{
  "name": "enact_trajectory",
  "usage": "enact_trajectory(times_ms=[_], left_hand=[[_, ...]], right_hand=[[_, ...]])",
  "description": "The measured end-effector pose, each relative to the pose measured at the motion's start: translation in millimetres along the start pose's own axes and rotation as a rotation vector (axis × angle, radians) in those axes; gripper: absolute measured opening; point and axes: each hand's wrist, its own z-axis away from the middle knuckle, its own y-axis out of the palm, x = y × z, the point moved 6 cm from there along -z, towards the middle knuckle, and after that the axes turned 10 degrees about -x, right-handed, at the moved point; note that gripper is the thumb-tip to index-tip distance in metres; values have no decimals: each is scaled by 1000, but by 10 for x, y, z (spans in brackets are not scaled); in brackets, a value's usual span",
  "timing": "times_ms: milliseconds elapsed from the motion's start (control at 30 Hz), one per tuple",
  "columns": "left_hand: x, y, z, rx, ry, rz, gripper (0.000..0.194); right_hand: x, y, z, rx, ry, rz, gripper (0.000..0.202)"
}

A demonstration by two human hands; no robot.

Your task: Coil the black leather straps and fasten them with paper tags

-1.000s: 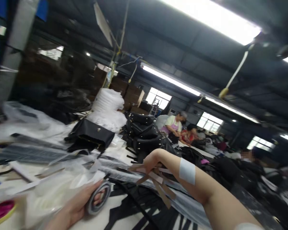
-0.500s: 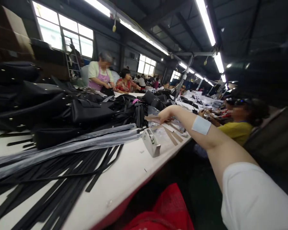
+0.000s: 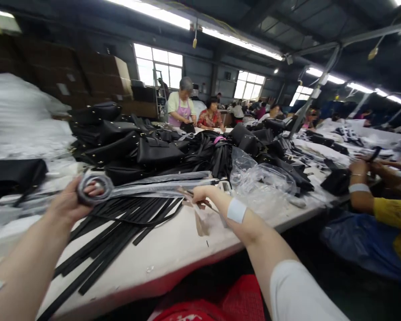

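On the left, my left hand [image 3: 67,201] is raised over the table with its fingers hooked through a roll of tape [image 3: 108,187]. My right hand [image 3: 202,194] reaches across the table, closed around several brown card strips [image 3: 202,226] that hang below and stick out past the fingers. Just behind that wrist a tape dispenser [image 3: 225,186] is partly hidden. Between my two hands lie long black straps [image 3: 120,232], fanned out toward the near edge. Plastic-wrapped strips [image 3: 163,189] rest across their far ends.
Black bags [image 3: 160,151] are heaped behind the straps. Crumpled clear plastic [image 3: 265,180] covers the table right of my forearm. White wrapped material [image 3: 20,120] is stacked at left. A co-worker's arm in a yellow sleeve [image 3: 392,214] is at right; other people work across the table.
The view has swung left. My left hand has come into view with the roll of tape. My right hand has brought the brown card strips leftward, past the dispenser, toward the black straps.
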Motion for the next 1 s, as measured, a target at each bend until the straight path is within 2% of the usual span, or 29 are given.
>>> enact_trajectory(times_ms=[67, 133, 267, 333, 433, 533, 600, 700, 800, 867, 1000], left_hand=[[125, 112, 126, 102, -44, 49, 46], [349, 190, 330, 220, -104, 53, 43], [919, 192, 831, 430, -203, -88, 46], [1160, 151, 1006, 446, -211, -179, 51], [1409, 143, 1135, 416, -212, -263, 57], [1509, 203, 1150, 441, -112, -363, 58], [1532, 224, 1115, 463, -19, -437, 53], [1524, 246, 1071, 494, 202, -618, 46], [1536, 316, 1112, 520, 438, -833, 41], [1591, 363, 1159, 519, 461, -866, 37], [1747, 397, 1180, 482, 365, -833, 38]], right_hand=[[94, 232, -102, -26, -42, 21, 25], [36, 353, -122, -85, -66, 29, 28], [-259, 350, -24, -277, -28, 43, 31], [-310, 381, 52, -345, -7, 55, 30], [-168, 599, 145, -364, -37, 74, 24], [22, 863, 201, -392, -41, 104, 26], [68, 953, 201, -452, 0, 114, 29], [14, 955, 139, -549, 88, 107, 33], [-62, 935, 53, -573, 130, 86, 31], [-81, 955, 21, -564, 130, 66, 28], [-79, 975, -3, -564, 106, 2, 33]])
